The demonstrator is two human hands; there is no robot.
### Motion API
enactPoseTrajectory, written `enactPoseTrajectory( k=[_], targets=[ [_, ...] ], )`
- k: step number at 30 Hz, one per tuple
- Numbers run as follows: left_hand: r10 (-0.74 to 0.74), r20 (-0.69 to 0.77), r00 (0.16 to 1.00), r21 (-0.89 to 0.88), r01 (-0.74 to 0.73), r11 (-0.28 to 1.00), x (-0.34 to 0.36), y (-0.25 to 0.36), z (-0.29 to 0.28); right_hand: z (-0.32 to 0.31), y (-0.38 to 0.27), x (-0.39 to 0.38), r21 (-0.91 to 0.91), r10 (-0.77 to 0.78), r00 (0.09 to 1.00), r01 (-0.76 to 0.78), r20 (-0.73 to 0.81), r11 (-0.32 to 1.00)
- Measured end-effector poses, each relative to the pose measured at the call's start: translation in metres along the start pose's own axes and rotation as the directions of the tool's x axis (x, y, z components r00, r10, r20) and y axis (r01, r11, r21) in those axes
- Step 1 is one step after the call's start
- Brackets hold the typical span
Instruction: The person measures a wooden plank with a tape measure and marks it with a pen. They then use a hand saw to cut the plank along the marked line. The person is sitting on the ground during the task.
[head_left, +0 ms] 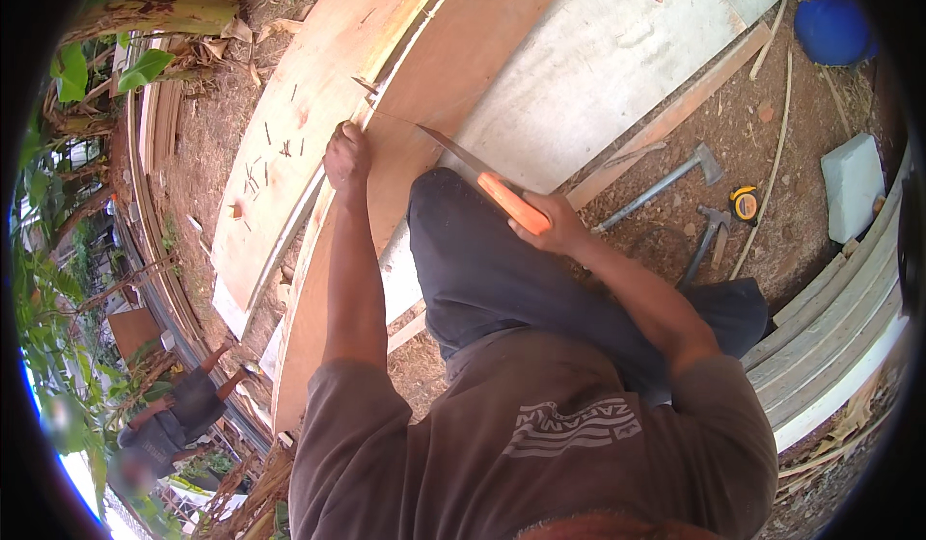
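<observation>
My right hand (559, 226) is closed round the orange handle of a handsaw (514, 202). Its thin dark blade points up and left, over the reddish face of a curved plywood panel (463, 77). My left hand (348, 157) is closed on the panel's pale upper edge, arm stretched forward. Just past that hand, a small dark pointed piece (365, 85) sticks out at the edge. Left of it lies another curved plywood sheet (323, 67), with several loose nails (256, 174) scattered on top. Whether the saw's tip touches the wood I cannot tell.
A whitish board (598, 58) lies beyond my knee. At the right, on the dirt, are an axe-like tool (666, 188), a hammer (709, 227), a tape measure (743, 204), a pale block (854, 188) and stacked curved planks (830, 328). Another person (174, 415) is at far left.
</observation>
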State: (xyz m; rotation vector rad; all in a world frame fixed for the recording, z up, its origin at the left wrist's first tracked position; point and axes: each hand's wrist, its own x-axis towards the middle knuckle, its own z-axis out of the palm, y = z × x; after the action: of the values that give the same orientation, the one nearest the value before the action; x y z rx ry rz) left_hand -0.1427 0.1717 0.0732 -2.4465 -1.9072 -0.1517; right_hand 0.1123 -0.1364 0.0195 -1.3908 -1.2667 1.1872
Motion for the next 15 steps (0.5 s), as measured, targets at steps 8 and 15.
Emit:
enactPoseTrajectory(
  k=[8,15],
  targets=[
    [0.033,0.030,0.999,0.034,-0.034,0.999,0.024,-0.029,0.029,-0.171,-0.164,-0.194,-0.491,-0.006,1.000,0.005,-0.001,0.871],
    [0.145,-0.029,0.989,0.077,-0.142,0.987,0.018,-0.030,0.034,-0.221,-0.161,-0.181,-0.605,-0.197,0.820,-0.213,-0.538,0.767]
  ],
)
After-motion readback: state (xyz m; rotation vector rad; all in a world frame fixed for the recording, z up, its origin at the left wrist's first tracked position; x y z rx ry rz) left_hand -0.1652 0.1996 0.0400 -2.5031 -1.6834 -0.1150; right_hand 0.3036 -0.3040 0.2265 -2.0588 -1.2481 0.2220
